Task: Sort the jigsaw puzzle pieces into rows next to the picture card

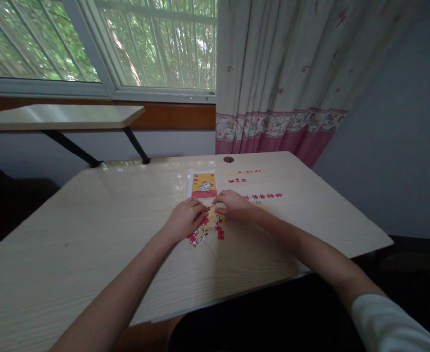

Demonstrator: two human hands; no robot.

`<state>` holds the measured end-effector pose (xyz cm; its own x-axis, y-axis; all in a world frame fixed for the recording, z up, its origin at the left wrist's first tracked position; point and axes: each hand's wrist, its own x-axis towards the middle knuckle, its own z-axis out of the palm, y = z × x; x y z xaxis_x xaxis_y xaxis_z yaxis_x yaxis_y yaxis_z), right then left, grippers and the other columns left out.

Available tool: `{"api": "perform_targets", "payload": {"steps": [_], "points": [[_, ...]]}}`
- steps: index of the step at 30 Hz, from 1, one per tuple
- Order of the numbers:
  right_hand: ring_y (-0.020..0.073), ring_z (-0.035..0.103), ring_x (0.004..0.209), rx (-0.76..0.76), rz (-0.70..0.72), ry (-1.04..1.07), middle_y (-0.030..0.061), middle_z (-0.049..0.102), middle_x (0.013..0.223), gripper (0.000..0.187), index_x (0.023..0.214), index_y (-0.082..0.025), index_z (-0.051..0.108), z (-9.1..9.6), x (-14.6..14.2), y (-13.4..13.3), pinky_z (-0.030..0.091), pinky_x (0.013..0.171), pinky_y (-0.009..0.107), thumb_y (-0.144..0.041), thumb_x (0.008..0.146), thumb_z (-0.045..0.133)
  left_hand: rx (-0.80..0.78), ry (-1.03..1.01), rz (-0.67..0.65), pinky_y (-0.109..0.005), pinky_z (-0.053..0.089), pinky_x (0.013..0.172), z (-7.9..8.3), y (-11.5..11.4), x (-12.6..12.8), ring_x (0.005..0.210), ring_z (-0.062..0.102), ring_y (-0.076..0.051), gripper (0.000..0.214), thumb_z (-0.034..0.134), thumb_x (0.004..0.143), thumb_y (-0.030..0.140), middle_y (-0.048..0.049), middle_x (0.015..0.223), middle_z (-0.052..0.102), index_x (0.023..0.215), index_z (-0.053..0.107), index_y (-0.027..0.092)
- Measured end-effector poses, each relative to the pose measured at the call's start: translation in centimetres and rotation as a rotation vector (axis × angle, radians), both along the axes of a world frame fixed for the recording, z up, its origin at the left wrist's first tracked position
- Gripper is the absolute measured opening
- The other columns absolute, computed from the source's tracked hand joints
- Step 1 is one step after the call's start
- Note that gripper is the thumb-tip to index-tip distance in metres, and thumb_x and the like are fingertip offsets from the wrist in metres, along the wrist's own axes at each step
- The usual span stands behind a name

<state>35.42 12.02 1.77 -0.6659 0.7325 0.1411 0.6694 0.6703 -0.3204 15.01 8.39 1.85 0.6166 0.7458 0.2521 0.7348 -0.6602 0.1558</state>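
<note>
A pile of small jigsaw puzzle pieces (202, 233) in red, yellow and white lies on the light wood table. My left hand (187, 217) rests at the pile's left side, its bent fingers touching the upper pieces. Across from it, my right hand (233, 205) reaches over the pile's upper right edge, thumb and fingers apart. No piece can be made out in either hand; the fingertips partly cover the pieces below. Just beyond both hands lies a picture sheet (204, 185) with a white animal on yellow and red.
Right of the sheet, puzzle pieces form rows: a yellowish row (247, 172), a short red row (237, 181) and a longer red row (269, 195). A cable hole (228, 160) sits at the table's (127, 205) back edge. A raised shelf (64, 116) stands back left; a curtain (273, 73) hangs behind.
</note>
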Motion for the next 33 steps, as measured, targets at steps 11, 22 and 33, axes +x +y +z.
{"api": "perform_targets", "payload": {"steps": [11,22,33], "points": [[0.0093,0.050,0.065,-0.162,-0.140,0.448,0.0003,0.061,0.072,0.010,0.076,-0.016,0.065,0.7,0.6,-1.9,0.036,0.061,0.020,-0.026,0.075,0.062,-0.116,-0.290,-0.028,-0.033,0.044,0.079,0.1,-0.6,0.8,0.085,0.054,-0.019,0.020,0.047,0.086,0.028,-0.0070,0.087,0.061,0.087,0.063,0.017],[0.0105,0.053,0.066,-0.030,-0.141,0.577,0.0011,0.062,0.074,0.018,0.085,-0.019,0.065,0.2,1.5,-3.6,0.039,0.060,0.021,-0.035,0.076,0.062,-0.299,-0.570,0.045,-0.028,0.044,0.069,0.9,-1.4,1.9,0.070,0.055,-0.015,0.021,0.048,0.082,0.032,-0.0024,0.073,0.063,0.073,0.061,0.017],[0.0145,0.057,0.079,0.235,0.021,0.487,0.0033,0.065,0.080,0.020,0.090,-0.021,0.065,-0.6,2.0,-3.5,0.039,0.074,0.028,-0.037,0.079,0.061,-0.335,-0.575,0.031,-0.028,0.044,0.067,0.5,-1.3,2.0,0.071,0.056,-0.015,0.018,0.047,0.079,0.026,-0.0023,0.073,0.063,0.068,0.059,0.016]]}}
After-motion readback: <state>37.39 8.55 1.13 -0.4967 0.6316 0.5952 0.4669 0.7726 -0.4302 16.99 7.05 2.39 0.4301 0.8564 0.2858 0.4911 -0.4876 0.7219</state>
